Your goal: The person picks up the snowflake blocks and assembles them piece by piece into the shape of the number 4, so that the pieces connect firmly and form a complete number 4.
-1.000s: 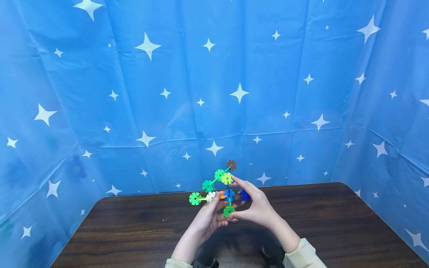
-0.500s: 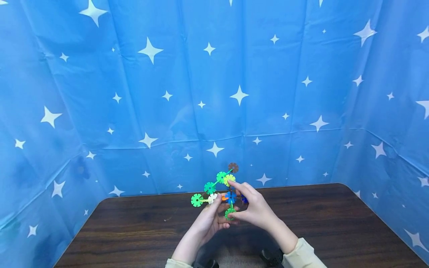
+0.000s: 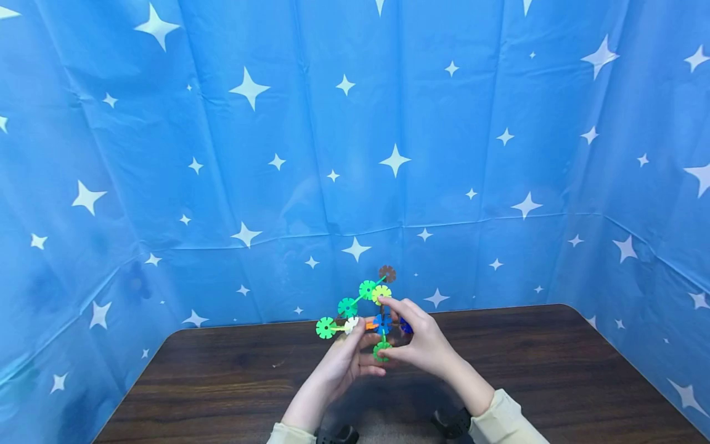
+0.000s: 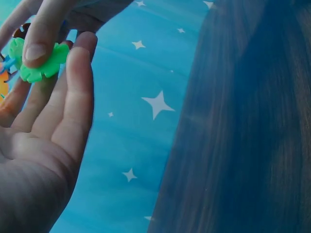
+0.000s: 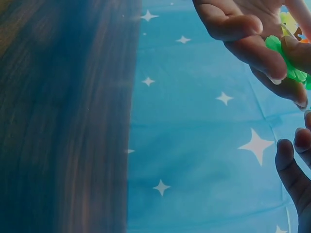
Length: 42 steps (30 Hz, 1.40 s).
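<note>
Both hands hold up a structure of interlocking plastic snowflake discs (image 3: 347, 308) above the table. Its linked discs are green, white, orange, blue, yellow and brown. My left hand (image 3: 345, 357) grips it near the white disc (image 3: 351, 325), thumb in front and fingers behind. The right hand (image 3: 424, 342) has its index finger at the yellow disc (image 3: 381, 293) and its thumb on the lower green disc (image 3: 381, 352). In the left wrist view, a thumb presses that green disc (image 4: 46, 68). A dark blue disc (image 3: 406, 325) is partly hidden behind the right hand.
A dark wood-grain table (image 3: 222, 370) lies beneath the hands. Behind and at both sides hangs a blue curtain (image 3: 355, 123) with white stars. Black wrist devices (image 3: 452, 423) and light sleeves show at the near edge.
The right index finger has come down from the edge of the yellow disc onto its lower part. The structure has shifted slightly right in view; both hands keep hold of it.
</note>
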Tool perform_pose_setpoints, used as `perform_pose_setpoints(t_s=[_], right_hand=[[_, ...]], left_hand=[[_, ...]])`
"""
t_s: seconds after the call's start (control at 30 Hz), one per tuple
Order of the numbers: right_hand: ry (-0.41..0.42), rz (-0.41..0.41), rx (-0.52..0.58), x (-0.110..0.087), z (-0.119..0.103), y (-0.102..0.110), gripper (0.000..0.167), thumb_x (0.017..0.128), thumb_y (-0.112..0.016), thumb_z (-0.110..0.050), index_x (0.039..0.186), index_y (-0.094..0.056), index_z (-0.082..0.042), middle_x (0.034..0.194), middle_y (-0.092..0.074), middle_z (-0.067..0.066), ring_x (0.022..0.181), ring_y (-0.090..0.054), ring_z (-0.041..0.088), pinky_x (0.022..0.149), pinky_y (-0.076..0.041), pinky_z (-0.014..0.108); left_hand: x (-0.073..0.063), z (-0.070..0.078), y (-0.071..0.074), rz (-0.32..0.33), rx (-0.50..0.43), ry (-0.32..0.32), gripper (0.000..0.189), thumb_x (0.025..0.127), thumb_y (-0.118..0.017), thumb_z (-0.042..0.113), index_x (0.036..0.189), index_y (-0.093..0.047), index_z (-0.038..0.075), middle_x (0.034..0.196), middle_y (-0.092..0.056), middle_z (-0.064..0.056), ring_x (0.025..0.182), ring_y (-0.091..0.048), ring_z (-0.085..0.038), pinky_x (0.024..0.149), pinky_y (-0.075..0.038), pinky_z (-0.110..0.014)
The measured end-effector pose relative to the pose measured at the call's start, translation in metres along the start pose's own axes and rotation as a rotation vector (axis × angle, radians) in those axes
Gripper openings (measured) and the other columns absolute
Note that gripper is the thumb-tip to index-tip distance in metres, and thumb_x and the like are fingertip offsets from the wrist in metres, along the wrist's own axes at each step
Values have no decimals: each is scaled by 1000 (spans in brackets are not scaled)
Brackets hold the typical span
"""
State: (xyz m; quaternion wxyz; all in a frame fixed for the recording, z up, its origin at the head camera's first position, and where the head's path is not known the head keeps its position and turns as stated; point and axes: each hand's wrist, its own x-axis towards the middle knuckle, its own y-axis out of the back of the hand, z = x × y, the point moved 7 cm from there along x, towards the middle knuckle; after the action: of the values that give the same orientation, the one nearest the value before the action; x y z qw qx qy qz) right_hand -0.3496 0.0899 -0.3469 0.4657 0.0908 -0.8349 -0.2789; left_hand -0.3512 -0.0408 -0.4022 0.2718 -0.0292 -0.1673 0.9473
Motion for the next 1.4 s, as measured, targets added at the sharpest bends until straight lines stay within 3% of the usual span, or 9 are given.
perform_pose_setpoints(t_s=[0.17, 0.37, 0.53, 0.7, 0.8, 0.93, 1.1, 1.27, 1.4], right_hand=[[-5, -12, -14, 1, 0, 3, 94, 61, -94, -13, 143, -47, -20, 98, -49, -9, 85, -50, 9, 65, -45, 25], [10, -33, -37, 0, 0, 6, 93, 62, -94, -16, 142, -47, -19, 97, -48, -9, 77, -44, 8, 61, -43, 23], [2, -47, -43, -2, 4, 8, 94, 62, -94, -17, 143, -46, -20, 97, -49, -7, 76, -43, 7, 60, -44, 23], [-12, -65, -55, -1, 7, 9, 94, 63, -93, -19, 144, -46, -22, 97, -48, -6, 74, -43, 11, 60, -42, 23], [-19, -68, -67, -2, 9, 10, 93, 63, -93, -19, 143, -46, -22, 96, -48, -6, 74, -45, 17, 60, -41, 25], [-34, -65, -75, -3, 12, 11, 92, 63, -93, -19, 143, -47, -21, 95, -47, -7, 74, -45, 16, 60, -41, 25], [-75, -78, -64, -3, 19, 7, 91, 65, -92, -18, 144, -46, -21, 95, -47, -4, 71, -43, 17, 60, -40, 23], [-152, -108, -45, -6, 29, -4, 92, 67, -91, -21, 146, -44, -25, 96, -48, -4, 78, -48, 16, 63, -42, 26], [-231, -127, -38, -12, 43, -20, 92, 67, -91, -25, 146, -43, -28, 97, -48, -9, 90, -52, 11, 70, -46, 31]], left_hand=[[-4, 3, 8, 14, 41, -19, 74, 101, -40, 54, 147, -26, -2, 123, -58, -12, 92, -69, -21, 79, -56, -37], [-13, 13, 27, 36, 60, -37, 66, 103, -43, 44, 145, -28, -3, 127, -57, -20, 102, -66, -27, 83, -55, -40], [-19, 26, 44, 79, 155, -41, 65, 103, -46, 40, 150, -23, 0, 133, -47, -24, 104, -66, -29, 84, -54, -40], [-26, 40, 62, 143, 259, -53, 56, 102, -49, 38, 144, -38, 2, 141, -39, -21, 103, -65, -32, 78, -56, -40], [-29, 45, 72, 195, 321, -50, 51, 100, -55, 35, 135, -47, -1, 130, -50, -18, 97, -66, -29, 73, -56, -37], [-31, 50, 80, 266, 424, -57, 43, 95, -64, 30, 120, -57, -4, 106, -62, -13, 84, -66, -23, 65, -56, -33], [-27, 53, 83, 292, 530, -79, 32, 93, -67, 23, 111, -64, -4, 91, -65, -7, 71, -62, -17, 59, -54, -30], [-22, 48, 89, 313, 534, -102, 25, 93, -65, 11, 106, -64, -10, 80, -64, -3, 66, -59, -13, 58, -51, -27], [-16, 30, 104, 374, 466, -94, 19, 93, -63, 5, 101, -63, -12, 78, -64, -6, 65, -60, -12, 56, -50, -23]])
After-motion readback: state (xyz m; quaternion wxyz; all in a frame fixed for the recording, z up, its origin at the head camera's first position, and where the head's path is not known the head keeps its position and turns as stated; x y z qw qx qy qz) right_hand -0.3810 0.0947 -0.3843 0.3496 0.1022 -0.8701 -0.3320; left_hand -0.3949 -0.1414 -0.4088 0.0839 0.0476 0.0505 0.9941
